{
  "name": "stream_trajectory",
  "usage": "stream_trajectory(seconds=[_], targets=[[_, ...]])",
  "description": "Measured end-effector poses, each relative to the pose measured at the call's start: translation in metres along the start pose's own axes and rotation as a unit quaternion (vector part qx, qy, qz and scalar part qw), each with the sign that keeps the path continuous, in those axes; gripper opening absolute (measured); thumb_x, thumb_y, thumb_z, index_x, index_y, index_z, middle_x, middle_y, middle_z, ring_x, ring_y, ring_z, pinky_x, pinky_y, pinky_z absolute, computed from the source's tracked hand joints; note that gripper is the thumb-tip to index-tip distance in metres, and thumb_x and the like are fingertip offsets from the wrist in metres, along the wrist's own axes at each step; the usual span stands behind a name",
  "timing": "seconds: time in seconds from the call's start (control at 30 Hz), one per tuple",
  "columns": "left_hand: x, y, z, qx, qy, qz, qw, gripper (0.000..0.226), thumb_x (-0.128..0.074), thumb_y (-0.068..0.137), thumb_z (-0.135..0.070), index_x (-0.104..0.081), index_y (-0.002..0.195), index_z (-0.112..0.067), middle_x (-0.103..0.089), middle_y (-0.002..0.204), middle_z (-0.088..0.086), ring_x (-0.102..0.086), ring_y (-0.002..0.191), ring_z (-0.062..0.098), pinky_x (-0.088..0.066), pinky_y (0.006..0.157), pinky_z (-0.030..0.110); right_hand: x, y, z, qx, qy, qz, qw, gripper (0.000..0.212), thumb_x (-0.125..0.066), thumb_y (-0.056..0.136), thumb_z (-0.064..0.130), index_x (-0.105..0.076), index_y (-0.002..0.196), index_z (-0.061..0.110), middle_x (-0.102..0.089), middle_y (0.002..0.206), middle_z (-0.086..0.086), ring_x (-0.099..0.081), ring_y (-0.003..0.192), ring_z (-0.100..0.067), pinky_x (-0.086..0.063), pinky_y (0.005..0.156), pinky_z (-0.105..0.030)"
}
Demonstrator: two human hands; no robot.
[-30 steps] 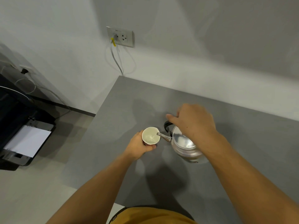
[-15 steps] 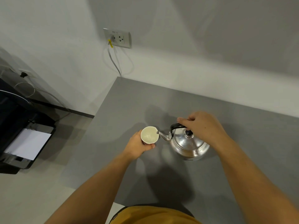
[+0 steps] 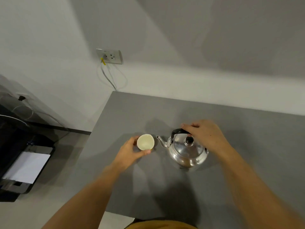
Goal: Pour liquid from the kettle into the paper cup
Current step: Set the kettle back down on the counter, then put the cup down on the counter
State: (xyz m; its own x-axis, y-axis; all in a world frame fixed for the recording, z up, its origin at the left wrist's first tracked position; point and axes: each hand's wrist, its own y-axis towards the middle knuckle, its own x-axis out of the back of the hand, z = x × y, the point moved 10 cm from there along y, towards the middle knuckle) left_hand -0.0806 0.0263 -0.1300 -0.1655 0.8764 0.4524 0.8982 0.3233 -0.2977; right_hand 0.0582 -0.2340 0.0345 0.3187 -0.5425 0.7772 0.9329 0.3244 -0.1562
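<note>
A shiny metal kettle with a black handle and black lid knob stands upright on the grey table, spout pointing left. My right hand is closed over its black handle from the right. To the left of the spout stands a small paper cup, pale inside, a short gap away from the spout tip. My left hand wraps around the cup's left and near side. Whether the cup holds liquid I cannot tell.
The table's left edge runs just left of the cup, with floor below. A black printer with white paper sits on the floor at the left. A wall socket with a plugged cable is on the wall behind the table's corner.
The kettle has gone from tilted with its spout over the cup to upright on the table, and has shifted right. The spout is now clear of the cup. My left hand stays on the cup.
</note>
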Motion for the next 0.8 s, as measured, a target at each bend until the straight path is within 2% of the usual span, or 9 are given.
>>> stream_trajectory(seconds=[0.07, 0.1, 0.2, 0.27, 0.33, 0.47, 0.6, 0.73, 0.8], targets=[[0.007, -0.002, -0.007, -0.005, 0.011, -0.012, 1.000, 0.044, -0.063, 0.079, -0.079, -0.065, 0.115, -0.053, -0.073, 0.114, -0.026, -0.064, 0.109, -0.013, -0.047, 0.096, 0.020, 0.007, -0.001, -0.008, -0.005, 0.016, -0.011, 1.000, 0.054, -0.064, 0.087, 0.057, -0.069, 0.058, 0.012, -0.055, 0.042, -0.002, -0.049, 0.042, -0.012, -0.039, 0.049, -0.030], [0.011, -0.001, -0.010, -0.007, 0.016, -0.023, 1.000, 0.037, -0.053, 0.087, -0.079, -0.067, 0.110, -0.054, -0.073, 0.111, -0.025, -0.065, 0.106, -0.011, -0.047, 0.096, 0.022, 0.011, -0.001, -0.012, -0.009, 0.026, -0.015, 0.999, 0.053, -0.064, 0.087, 0.057, -0.071, 0.061, 0.010, -0.060, 0.048, -0.007, -0.050, 0.045, -0.014, -0.041, 0.051, -0.031], [0.023, 0.008, -0.019, -0.011, 0.040, -0.048, 0.998, 0.044, -0.041, 0.103, -0.064, -0.072, 0.115, -0.034, -0.075, 0.112, -0.012, -0.066, 0.109, 0.011, -0.045, 0.094, 0.030, 0.023, 0.003, -0.024, -0.029, 0.059, -0.030, 0.997, 0.054, -0.065, 0.086, 0.058, -0.073, 0.067, 0.007, -0.062, 0.055, -0.012, -0.050, 0.047, -0.015, -0.041, 0.052, -0.031], [0.029, 0.020, -0.028, -0.007, 0.056, -0.061, 0.997, 0.045, -0.043, 0.104, -0.061, -0.073, 0.111, -0.029, -0.074, 0.103, -0.009, -0.066, 0.104, 0.017, -0.044, 0.086, 0.029, 0.031, 0.010, -0.032, -0.045, 0.081, -0.046, 0.995, 0.056, -0.065, 0.085, 0.057, -0.072, 0.069, 0.004, -0.056, 0.053, -0.007, -0.045, 0.043, -0.013, -0.038, 0.051, -0.030], [0.034, 0.034, -0.043, -0.010, 0.078, -0.076, 0.994, 0.042, -0.049, 0.102, -0.059, -0.074, 0.110, -0.026, -0.072, 0.093, -0.012, -0.066, 0.098, 0.018, -0.044, 0.078, 0.025, 0.039, 0.022, -0.036, -0.051, 0.108, -0.061, 0.991, 0.058, -0.066, 0.085, 0.055, -0.071, 0.071, 0.000, -0.056, 0.056, -0.010, -0.044, 0.045, -0.016, -0.037, 0.052, -0.031], [0.036, 0.066, -0.076, -0.029, 0.095, -0.095, 0.990, 0.037, -0.057, 0.101, -0.051, -0.075, 0.113, -0.021, -0.073, 0.096, -0.007, -0.067, 0.095, 0.016, -0.044, 0.084, 0.026, 0.051, 0.051, -0.037, -0.055, 0.135, -0.080, 0.986, 0.056, -0.065, 0.085, 0.054, -0.071, 0.067, 0.002, -0.054, 0.056, -0.010, -0.046, 0.050, -0.020, -0.038, 0.055, -0.032], [0.029, 0.096, -0.104, -0.039, 0.097, -0.099, 0.990, 0.035, -0.059, 0.100, -0.047, -0.074, 0.114, -0.019, -0.072, 0.095, -0.005, -0.066, 0.091, 0.017, -0.044, 0.083, 0.025, 0.054, 0.091, -0.032, -0.050, 0.131, -0.097, 0.985, 0.059, -0.065, 0.082, 0.052, -0.067, 0.073, -0.006, -0.049, 0.055, -0.010, -0.041, 0.049, -0.019, -0.035, 0.051, -0.030], [0.022, 0.118, -0.116, -0.037, 0.096, -0.107, 0.989, 0.036, -0.059, 0.101, -0.046, -0.075, 0.114, -0.017, -0.072, 0.094, -0.004, -0.066, 0.091, 0.018, -0.045, 0.081, 0.025, 0.053, 0.136, -0.028, -0.053, 0.113, -0.094, 0.988, 0.049, -0.064, 0.081, 0.050, -0.070, 0.062, 0.005, -0.050, 0.037, 0.009, -0.040, 0.036, -0.009, -0.034, 0.046, -0.027], [0.019, 0.124, -0.116, -0.033, 0.100, -0.106, 0.989, 0.037, -0.059, 0.101, -0.046, -0.074, 0.115, -0.016, -0.071, 0.094, -0.003, -0.066, 0.091, 0.019, -0.046, 0.082, 0.026, 0.050, 0.158, -0.028, -0.052, 0.111, -0.089, 0.989, 0.044, -0.065, 0.079, 0.050, -0.070, 0.055, 0.013, -0.053, 0.035, 0.014, -0.041, 0.034, -0.004, -0.035, 0.046, -0.026]])
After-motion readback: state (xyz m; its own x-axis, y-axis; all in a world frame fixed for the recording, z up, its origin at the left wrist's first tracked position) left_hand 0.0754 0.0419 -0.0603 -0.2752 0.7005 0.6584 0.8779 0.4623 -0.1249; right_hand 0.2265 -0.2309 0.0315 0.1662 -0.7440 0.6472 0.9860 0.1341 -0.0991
